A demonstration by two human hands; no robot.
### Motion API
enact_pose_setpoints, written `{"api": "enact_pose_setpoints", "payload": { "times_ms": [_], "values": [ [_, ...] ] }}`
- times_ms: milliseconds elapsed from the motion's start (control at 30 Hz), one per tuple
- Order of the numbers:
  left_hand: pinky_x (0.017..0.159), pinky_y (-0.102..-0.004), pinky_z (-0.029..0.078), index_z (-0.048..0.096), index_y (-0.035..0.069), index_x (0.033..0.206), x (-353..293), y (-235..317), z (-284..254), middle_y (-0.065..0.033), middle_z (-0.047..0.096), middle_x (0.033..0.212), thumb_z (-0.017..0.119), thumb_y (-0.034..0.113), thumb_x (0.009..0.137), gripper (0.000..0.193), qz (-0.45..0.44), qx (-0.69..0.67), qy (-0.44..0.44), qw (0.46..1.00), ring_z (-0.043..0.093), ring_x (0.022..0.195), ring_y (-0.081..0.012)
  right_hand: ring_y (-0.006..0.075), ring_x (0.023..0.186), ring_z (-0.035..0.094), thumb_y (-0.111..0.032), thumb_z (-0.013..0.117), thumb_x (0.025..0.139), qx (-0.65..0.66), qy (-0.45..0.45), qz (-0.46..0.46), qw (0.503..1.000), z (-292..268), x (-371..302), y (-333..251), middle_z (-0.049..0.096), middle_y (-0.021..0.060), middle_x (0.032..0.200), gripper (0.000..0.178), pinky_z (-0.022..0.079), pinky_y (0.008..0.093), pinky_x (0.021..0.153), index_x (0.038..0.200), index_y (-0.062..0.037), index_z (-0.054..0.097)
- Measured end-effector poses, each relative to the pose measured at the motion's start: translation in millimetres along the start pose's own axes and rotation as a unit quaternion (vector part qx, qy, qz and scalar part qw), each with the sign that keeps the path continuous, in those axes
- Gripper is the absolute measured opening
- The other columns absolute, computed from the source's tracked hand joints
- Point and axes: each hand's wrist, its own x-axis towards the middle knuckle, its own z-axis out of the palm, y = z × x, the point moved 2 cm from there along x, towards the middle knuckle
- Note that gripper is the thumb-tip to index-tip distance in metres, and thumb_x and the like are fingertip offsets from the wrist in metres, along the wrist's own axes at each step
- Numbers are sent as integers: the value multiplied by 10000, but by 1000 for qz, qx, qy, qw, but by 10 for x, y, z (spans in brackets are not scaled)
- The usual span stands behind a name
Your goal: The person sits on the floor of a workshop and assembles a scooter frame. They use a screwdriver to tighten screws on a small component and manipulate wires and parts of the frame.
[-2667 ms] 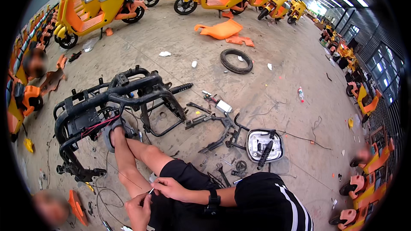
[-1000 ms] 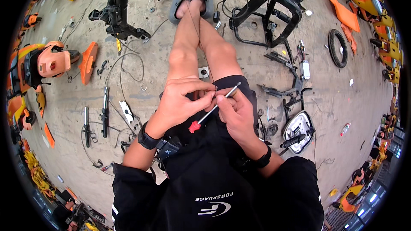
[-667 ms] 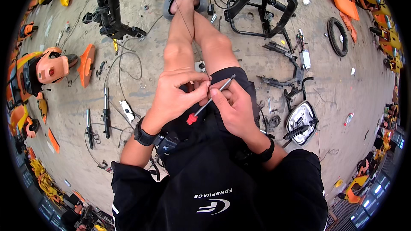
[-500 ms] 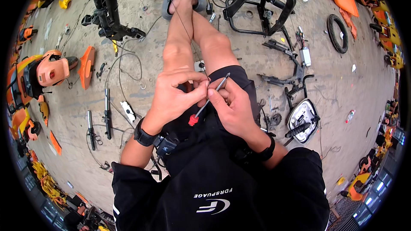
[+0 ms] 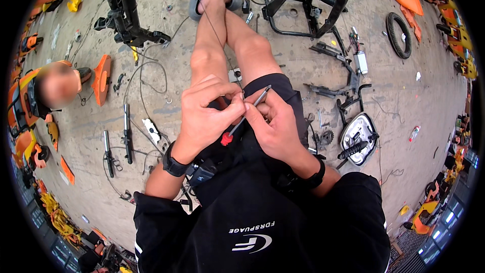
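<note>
In the head view, your left hand has thumb and forefinger pinched close on a thin, dark, flexible wire, which comes down across your legs from the upper edge of the picture. Your right hand grips a slim screwdriver with a silver shaft and red handle, slanted over your lap, handle end toward your left; the fingertips of both hands meet. The wire runs into your pinch, so the handling looks under way, not finished; its end is hidden, so how much is left there cannot be told. The black tubular metal frame stands bare of body panels, while on the grey concrete floor, toward its right edge, a white shell with dark rim and a black rubber tyre lie apart from it.
</note>
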Motion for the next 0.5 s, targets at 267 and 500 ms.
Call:
{"api": "enact_pose_setpoints", "payload": {
  "times_ms": [267,500],
  "values": [
    [545,-276,474,681,-10,798,1,20,-10,-70,635,686,708,-44,679,127,65,42,15,997,598,598,-180,32,621,560,-41,554,947,47,3,0,999,42,-8,-30,698,84,751,65,403,204,520,954,21,535],
    [606,-247,508,675,-52,866,36,33,-200,-95,667,756,661,-92,721,151,114,89,5,989,637,652,-164,115,785,653,-24,507,971,79,-44,61,994,22,-61,-147,678,119,829,68,497,222,706,1004,34,522]
  ]
}}
